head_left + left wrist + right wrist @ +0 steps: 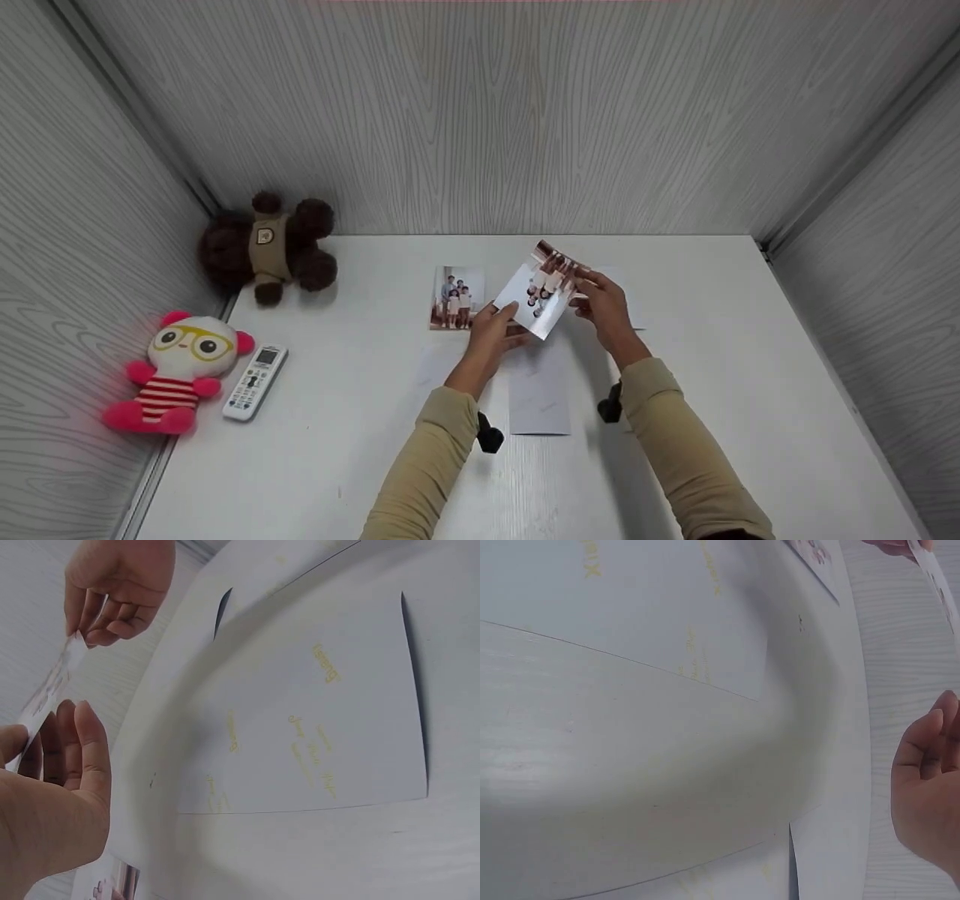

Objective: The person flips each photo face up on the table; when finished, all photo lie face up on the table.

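Observation:
Both hands hold a glossy family photo tilted above the table, its picture turned sideways. My left hand pinches the lower left part, thumb on top. At the upper right edge, my right hand grips it between thumb and fingers. In the left wrist view the photo appears nearly edge-on between the hands. Another family photo lies picture side up left of them. Beneath the hands is a photo paper with its white back up; yellow print shows on that back in the left wrist view.
More white papers lie on the table, one left of the middle and one partly behind the right hand. A brown plush toy, a pink-and-white doll and a white remote are along the left side. Grey wood-grain walls surround the table.

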Tool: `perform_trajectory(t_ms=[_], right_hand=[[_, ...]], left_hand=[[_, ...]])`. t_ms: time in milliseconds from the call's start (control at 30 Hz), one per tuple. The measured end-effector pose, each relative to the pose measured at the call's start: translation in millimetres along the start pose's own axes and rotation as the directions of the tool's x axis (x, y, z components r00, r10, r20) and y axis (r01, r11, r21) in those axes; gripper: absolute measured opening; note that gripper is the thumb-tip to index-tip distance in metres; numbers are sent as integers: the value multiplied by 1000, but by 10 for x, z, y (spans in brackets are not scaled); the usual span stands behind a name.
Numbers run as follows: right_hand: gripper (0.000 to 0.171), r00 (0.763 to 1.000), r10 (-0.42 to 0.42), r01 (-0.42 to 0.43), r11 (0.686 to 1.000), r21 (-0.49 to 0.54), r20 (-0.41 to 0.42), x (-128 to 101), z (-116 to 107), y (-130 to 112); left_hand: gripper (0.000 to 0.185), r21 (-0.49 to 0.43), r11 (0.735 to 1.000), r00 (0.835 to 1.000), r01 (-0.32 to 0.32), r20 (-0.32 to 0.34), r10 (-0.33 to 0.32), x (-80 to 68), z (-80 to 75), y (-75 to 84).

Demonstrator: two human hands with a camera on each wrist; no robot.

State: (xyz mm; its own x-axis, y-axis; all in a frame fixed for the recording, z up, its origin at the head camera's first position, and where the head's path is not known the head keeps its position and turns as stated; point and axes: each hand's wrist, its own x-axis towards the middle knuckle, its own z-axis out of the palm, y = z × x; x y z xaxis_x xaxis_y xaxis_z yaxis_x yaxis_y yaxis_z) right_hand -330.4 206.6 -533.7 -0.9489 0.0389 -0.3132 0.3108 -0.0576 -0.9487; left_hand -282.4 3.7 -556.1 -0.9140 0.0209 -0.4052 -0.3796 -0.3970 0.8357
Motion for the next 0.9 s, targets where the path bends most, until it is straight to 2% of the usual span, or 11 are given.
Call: perform_trajectory(t_ms=[167,400,533,767,900], right_hand=[[38,1000,3,-3,1000,-5,21,-107,32,-111],[40,999,-10,11,1000,-11,51,-192,23,-173],[41,998,-23,23,1000,-7,60,-191,-4,-167],[41,998,-2,3,1000,-14,66,-192,5,-164],[41,999,-3,4,1000,-16,44,-91,-5,-66]], left_hand=[[42,2,1000,1000,-13,-25,13,1,-14,19],[41,-10,1000,1000,-6,-27,6,-5,-16,17],[42,0,1000,1000,-9,-9,9,-3,-18,16],[56,-27,1000,1000,7,15,-7,-6,-28,32],[50,-33,999,1000,4,15,-3,13,-35,20]])
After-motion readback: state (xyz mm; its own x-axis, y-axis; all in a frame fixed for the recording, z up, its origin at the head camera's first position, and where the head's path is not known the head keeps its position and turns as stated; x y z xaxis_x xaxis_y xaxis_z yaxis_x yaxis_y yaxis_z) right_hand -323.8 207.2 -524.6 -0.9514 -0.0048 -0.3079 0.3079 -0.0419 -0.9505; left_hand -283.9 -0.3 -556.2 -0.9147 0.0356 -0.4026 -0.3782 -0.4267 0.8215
